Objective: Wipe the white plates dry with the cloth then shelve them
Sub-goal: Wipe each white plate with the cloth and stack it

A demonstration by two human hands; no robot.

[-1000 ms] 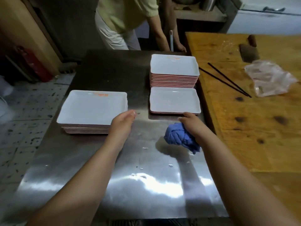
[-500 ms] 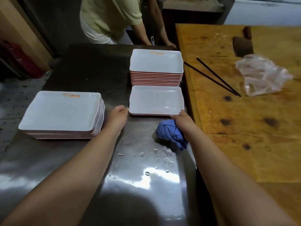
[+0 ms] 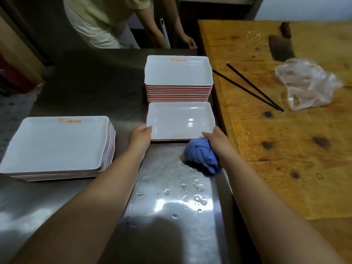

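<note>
The shallow white rectangular plate with a red underside (image 3: 181,121) lies flat on the steel table (image 3: 85,88), just short of centre frame, its long axis running from 9 to 3 o'clock across the person. Both hands sit at its near edge: the left hand (image 3: 140,138) meets the near-left corner, thumb on the rim, though whether the fingers curl under it cannot be told; the right hand (image 3: 217,140) clasps the bunched blue cloth (image 3: 202,157) and lays an extended finger on the near-right corner. The plate thus lies at 12 o'clock from both hands, about equally close to each, so lifting it looks like a short pull toward the body. Directly behind it, at 12 o'clock and nearly touching, stands a tall stack of matching white plates (image 3: 178,73); a wider, lower stack (image 3: 55,145) sits at 9 o'clock, well apart. Water drops (image 3: 190,195) bead on the steel at 6 o'clock. At 3 o'clock the wooden board (image 3: 285,149) butts against the table, bearing black chopsticks (image 3: 251,88), a crumpled clear plastic bag (image 3: 306,84) and a cleaver (image 3: 282,46). Another person (image 3: 106,18) bends at the far edge. Nothing blocks the plate.
</note>
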